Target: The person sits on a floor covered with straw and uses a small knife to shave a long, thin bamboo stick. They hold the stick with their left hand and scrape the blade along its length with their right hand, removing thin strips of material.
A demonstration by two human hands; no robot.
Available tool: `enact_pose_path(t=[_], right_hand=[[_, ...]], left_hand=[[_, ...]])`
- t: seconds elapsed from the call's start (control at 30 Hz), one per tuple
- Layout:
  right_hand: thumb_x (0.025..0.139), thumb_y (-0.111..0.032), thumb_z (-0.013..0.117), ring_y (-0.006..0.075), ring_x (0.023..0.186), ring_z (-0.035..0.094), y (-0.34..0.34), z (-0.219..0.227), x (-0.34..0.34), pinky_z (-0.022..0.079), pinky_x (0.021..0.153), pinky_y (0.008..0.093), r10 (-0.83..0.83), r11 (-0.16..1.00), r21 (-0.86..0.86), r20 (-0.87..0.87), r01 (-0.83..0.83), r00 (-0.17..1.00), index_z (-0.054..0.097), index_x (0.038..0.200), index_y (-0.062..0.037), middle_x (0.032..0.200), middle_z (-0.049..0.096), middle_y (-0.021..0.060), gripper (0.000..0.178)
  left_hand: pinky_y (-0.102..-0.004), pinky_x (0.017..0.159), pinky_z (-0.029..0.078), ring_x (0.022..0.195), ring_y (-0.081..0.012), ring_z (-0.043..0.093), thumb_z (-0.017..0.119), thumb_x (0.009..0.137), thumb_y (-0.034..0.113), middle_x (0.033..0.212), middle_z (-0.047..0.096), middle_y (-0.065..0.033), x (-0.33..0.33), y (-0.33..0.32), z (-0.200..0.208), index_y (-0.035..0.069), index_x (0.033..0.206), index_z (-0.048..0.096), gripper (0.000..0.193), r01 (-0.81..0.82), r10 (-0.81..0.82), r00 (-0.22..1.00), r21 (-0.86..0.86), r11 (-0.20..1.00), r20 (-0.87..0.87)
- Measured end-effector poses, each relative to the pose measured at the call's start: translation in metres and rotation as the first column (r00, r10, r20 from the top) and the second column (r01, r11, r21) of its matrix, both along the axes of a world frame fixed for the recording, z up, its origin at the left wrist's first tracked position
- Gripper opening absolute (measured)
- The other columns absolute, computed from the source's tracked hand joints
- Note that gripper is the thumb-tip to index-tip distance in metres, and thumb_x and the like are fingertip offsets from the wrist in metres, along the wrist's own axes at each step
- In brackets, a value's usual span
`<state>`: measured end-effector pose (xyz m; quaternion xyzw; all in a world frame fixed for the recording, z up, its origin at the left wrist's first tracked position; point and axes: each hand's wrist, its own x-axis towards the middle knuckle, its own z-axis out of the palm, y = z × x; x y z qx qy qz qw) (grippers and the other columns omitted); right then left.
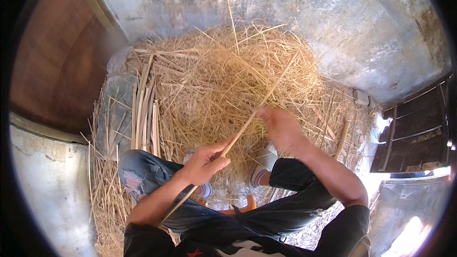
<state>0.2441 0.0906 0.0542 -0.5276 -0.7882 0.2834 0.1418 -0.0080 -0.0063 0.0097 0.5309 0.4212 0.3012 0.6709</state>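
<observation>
A long, thin bamboo strip (247, 123) runs slantwise from beside my left thigh up over the heap of shavings. My left hand (204, 163) grips it around its middle, thumb on top and fingers underneath. Farther up the strip is my right hand (284, 131), closed and smeared by motion against its side. Whether a small blade or other tool sits in that right hand is hidden. Under the strip's far half lies a big tangled heap of pale shavings (214, 81).
Several split bamboo strips (143, 109) lie bundled on the left, by a grey block (116, 100). Stained walls (323, 14) close in the back, with a brown panel (57, 52) left and a dark wooden shutter (414, 128) right. Something orange (247, 204) shows between my legs.
</observation>
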Motion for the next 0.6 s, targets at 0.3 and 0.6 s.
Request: enact_pose_path(t=[0.3,0.6], right_hand=[[0.107,-0.031,0.044,0.0466,0.078,0.067,0.038,0.019,0.002,0.052,0.072,0.0572,-0.167,0.982,-0.085,0.012,0.168,0.986,0.065,0.109,0.0008,0.072,0.064,0.0265,0.038],[0.108,-0.033,0.042,0.0477,0.080,0.066,-0.021,0.006,-0.029,0.052,0.073,0.0558,0.122,0.984,-0.128,-0.006,-0.122,0.992,0.061,0.100,-0.0018,0.080,0.066,0.0260,0.038]], left_hand=[[-0.0212,0.060,0.035,0.066,-0.0018,0.040,0.059,0.094,0.006,0.077,0.048,0.0083,0.004,0.002,-0.001,0.006,0.158,0.036,0.068,-0.074,0.074,0.996,-0.011,0.997,0.053],[-0.0220,0.056,0.034,0.061,-0.0019,0.041,0.059,0.096,0.009,0.069,0.046,0.0077,0.005,0.004,-0.013,0.006,0.158,0.036,0.066,-0.101,0.100,0.992,0.013,0.995,0.077]])
